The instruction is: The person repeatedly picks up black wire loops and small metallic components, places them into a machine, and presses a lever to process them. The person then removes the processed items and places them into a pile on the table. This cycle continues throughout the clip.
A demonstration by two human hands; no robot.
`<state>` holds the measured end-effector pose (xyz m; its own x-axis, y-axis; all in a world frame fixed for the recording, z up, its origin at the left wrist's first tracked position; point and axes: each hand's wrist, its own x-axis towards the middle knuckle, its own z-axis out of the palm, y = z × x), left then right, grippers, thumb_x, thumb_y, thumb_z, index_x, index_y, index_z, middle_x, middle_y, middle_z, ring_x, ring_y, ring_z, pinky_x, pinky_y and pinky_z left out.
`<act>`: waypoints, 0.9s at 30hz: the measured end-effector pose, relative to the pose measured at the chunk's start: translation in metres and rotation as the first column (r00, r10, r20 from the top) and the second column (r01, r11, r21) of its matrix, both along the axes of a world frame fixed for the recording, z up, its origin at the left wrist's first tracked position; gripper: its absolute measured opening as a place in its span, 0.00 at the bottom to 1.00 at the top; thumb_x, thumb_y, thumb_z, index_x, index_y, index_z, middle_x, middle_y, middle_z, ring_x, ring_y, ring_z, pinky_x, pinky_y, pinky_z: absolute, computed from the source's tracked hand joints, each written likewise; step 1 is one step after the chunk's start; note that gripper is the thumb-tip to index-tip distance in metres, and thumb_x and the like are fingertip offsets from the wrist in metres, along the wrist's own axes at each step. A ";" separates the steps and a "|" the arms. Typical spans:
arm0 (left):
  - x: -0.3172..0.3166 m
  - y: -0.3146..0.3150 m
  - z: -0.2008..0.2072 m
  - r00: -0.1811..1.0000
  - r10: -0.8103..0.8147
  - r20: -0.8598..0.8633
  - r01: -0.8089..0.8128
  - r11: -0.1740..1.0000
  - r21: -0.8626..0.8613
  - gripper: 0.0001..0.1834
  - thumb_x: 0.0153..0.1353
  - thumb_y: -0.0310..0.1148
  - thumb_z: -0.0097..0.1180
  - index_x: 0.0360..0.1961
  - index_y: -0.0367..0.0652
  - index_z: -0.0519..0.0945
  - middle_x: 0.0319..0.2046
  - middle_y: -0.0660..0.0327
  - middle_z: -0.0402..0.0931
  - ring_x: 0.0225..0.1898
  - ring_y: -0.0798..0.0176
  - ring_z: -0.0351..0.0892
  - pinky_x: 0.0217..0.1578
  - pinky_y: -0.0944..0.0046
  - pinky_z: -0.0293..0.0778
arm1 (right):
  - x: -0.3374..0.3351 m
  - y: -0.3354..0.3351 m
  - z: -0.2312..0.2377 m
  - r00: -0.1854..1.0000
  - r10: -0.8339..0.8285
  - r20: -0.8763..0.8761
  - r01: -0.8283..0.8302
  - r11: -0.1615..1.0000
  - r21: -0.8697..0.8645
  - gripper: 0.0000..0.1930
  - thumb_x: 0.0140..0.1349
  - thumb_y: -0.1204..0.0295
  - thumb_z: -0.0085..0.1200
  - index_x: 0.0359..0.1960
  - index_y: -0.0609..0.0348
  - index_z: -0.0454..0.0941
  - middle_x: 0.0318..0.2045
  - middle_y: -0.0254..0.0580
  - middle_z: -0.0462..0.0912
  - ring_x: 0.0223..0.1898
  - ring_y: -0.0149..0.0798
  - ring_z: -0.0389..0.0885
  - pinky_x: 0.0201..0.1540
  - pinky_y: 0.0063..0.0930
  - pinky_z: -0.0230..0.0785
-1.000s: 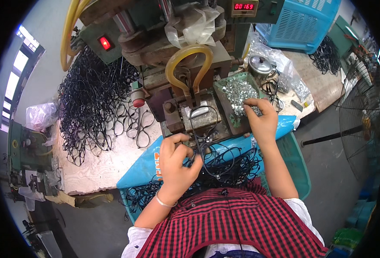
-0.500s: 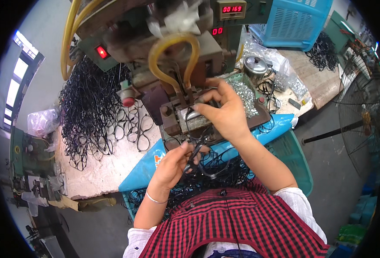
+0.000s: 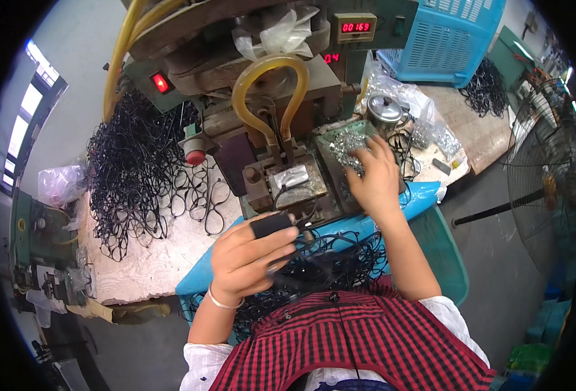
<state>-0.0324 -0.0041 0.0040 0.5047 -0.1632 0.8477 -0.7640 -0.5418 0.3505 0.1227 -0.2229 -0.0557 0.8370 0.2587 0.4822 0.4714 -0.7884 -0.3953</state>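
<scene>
My left hand (image 3: 249,257) is closed with its back up, just in front of the press; a black covering (image 3: 271,225) wraps one finger. From its fingertips trails a thin black cord (image 3: 313,214), partly hidden and blurred. My right hand (image 3: 378,179) reaches over a green tray (image 3: 328,139) of small silver metal pieces (image 3: 345,150), fingers apart and curved down at the pile. I cannot see any piece held between them. Between the hands stands the press's worktable (image 3: 307,189), with a shiny metal plate (image 3: 290,176) and a black strand on it.
A looped yellow hose (image 3: 238,91) hangs before the press. Tangled black cords (image 3: 135,169) hang at left beside a red button (image 3: 195,157). More black cords (image 3: 327,267) fill a bin at my lap. At right are a lidded metal cup (image 3: 386,111), a blue crate (image 3: 441,42) and a fan (image 3: 542,176).
My right hand has left the press's worktable and moved right to the tray of metal pieces. My left hand has turned back-up and shifted slightly left. The lower red display has changed.
</scene>
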 end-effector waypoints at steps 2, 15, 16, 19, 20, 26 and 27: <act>0.012 0.000 0.000 0.997 0.052 0.051 -0.061 0.982 0.176 0.06 0.49 0.20 0.66 0.29 0.40 0.84 0.39 0.56 0.87 0.38 0.50 0.88 0.41 0.54 0.86 | 0.009 -0.013 -0.032 0.997 -0.066 -0.029 0.064 0.995 -0.082 0.14 0.51 0.71 0.67 0.40 0.58 0.86 0.59 0.57 0.78 0.70 0.58 0.66 0.59 0.56 0.69; 0.026 0.007 0.000 1.000 -0.017 -0.010 0.019 0.956 0.291 0.14 0.44 0.22 0.64 0.36 0.42 0.87 0.44 0.57 0.88 0.28 0.60 0.83 0.35 0.61 0.82 | 0.026 -0.018 -0.032 0.985 0.061 0.159 -0.086 0.984 0.159 0.03 0.56 0.75 0.61 0.31 0.59 0.82 0.37 0.46 0.86 0.45 0.52 0.84 0.46 0.45 0.75; 0.021 0.006 -0.004 1.000 0.010 -0.015 -0.005 0.963 0.268 0.13 0.45 0.22 0.64 0.36 0.42 0.87 0.45 0.56 0.87 0.32 0.57 0.84 0.39 0.59 0.83 | 0.026 -0.017 -0.032 0.989 0.075 0.126 -0.094 0.983 0.156 0.04 0.56 0.77 0.62 0.33 0.61 0.83 0.36 0.48 0.86 0.42 0.54 0.84 0.47 0.44 0.76; -0.002 -0.007 -0.020 0.990 0.143 -0.016 -0.135 0.960 0.246 0.14 0.49 0.21 0.65 0.40 0.41 0.86 0.49 0.54 0.85 0.47 0.47 0.86 0.55 0.50 0.81 | 0.026 -0.017 -0.037 0.987 0.044 0.157 -0.079 0.972 0.223 0.04 0.58 0.77 0.62 0.35 0.60 0.85 0.35 0.47 0.86 0.39 0.51 0.84 0.44 0.41 0.75; -0.013 -0.005 -0.023 0.953 0.299 0.045 -0.301 0.921 0.249 0.15 0.50 0.21 0.65 0.41 0.42 0.85 0.49 0.55 0.85 0.44 0.51 0.85 0.55 0.49 0.80 | 0.023 -0.017 -0.037 0.991 0.017 0.131 -0.052 0.964 0.262 0.04 0.58 0.76 0.63 0.35 0.59 0.85 0.35 0.46 0.86 0.38 0.51 0.84 0.43 0.41 0.75; -0.007 0.077 -0.020 0.546 0.831 -0.104 -0.825 0.555 0.108 0.07 0.56 0.19 0.63 0.36 0.40 0.84 0.40 0.57 0.83 0.45 0.53 0.80 0.44 0.55 0.74 | 0.018 -0.016 -0.031 0.997 0.047 0.064 -0.070 0.903 0.423 0.04 0.61 0.77 0.62 0.37 0.59 0.85 0.35 0.46 0.87 0.39 0.49 0.84 0.44 0.38 0.74; -0.007 0.094 -0.033 0.471 0.870 -0.148 -0.829 0.494 0.263 0.05 0.56 0.21 0.63 0.34 0.41 0.84 0.38 0.57 0.82 0.44 0.52 0.80 0.43 0.54 0.75 | 0.020 -0.007 -0.031 0.994 0.089 0.056 -0.105 0.885 0.454 0.04 0.61 0.77 0.62 0.37 0.60 0.85 0.35 0.46 0.87 0.39 0.49 0.84 0.44 0.38 0.74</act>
<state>-0.0392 0.0898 -0.0288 0.6285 0.3575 0.6907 0.1949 -0.9321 0.3052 0.1422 -0.2301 -0.0871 0.8010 0.0831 0.5929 0.5549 -0.4749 -0.6831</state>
